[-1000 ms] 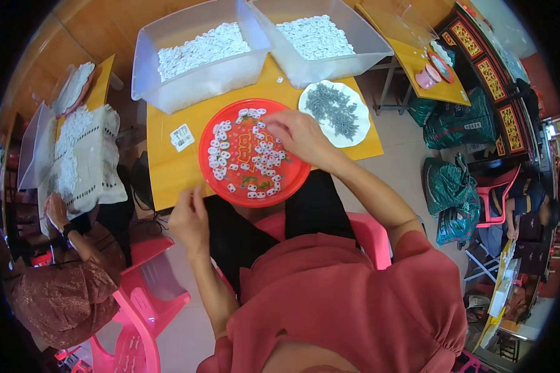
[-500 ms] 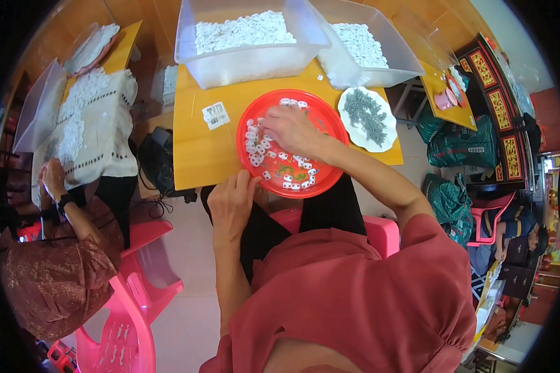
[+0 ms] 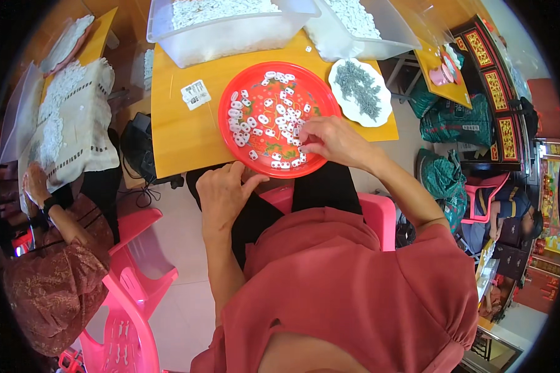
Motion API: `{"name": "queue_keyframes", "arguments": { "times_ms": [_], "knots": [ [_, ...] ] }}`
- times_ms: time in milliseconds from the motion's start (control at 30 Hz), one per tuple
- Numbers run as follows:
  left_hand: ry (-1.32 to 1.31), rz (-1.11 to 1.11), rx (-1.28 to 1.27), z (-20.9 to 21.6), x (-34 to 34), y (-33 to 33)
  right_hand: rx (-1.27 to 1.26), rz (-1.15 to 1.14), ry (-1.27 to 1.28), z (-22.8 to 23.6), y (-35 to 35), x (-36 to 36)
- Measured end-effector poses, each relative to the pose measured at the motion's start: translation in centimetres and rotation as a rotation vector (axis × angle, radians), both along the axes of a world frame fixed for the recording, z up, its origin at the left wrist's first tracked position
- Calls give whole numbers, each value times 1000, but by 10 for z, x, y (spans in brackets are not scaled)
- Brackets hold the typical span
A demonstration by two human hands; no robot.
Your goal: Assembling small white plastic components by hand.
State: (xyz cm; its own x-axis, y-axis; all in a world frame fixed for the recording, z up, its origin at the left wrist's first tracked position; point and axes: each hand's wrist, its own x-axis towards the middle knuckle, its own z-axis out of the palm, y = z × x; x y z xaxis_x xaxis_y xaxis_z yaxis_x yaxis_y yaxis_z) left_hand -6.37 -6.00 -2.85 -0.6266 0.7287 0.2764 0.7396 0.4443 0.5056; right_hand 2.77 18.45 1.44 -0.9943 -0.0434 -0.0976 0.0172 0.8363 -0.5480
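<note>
- Left hand [image 3: 219, 191]: thumb spread from its fingers, at the near-left rim of the red tray [image 3: 286, 174]; steadying that rim would probably help.
- Right hand [image 3: 337, 144]: thumb and forefinger curve above the tray's right side; I cannot tell whether these 2 pinch anything. Light touches should spare neighbours.
- White pieces [image 3: 284, 126]: just beside those fingertips, scattered leftward.
- White plate [image 3: 383, 107]: beyond, bearing grey pieces [image 3: 359, 90].

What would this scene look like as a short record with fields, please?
Right hand: over the right side of the red tray; grip unclear
Left hand: by the tray's near-left rim; contact unclear
Tray contents: scattered small white pieces
Right of tray: scalloped white plate with grey pieces
Beyond tray: two translucent bins
Surface: yellow table
</note>
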Motion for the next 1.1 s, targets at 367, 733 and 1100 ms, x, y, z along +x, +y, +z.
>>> {"name": "queue_keyframes", "arguments": {
  "times_ms": [367,733,1100],
  "knots": [
    [88,14,-55,-6,4,4,-8,37,101,-9,-21,5],
    [106,-7,-75,-5,5,5,63,-22,220,-23,-16,-6],
    [124,-12,-66,-8,5,5,-39,-54,150,-12,-22,3]
  ]
}}
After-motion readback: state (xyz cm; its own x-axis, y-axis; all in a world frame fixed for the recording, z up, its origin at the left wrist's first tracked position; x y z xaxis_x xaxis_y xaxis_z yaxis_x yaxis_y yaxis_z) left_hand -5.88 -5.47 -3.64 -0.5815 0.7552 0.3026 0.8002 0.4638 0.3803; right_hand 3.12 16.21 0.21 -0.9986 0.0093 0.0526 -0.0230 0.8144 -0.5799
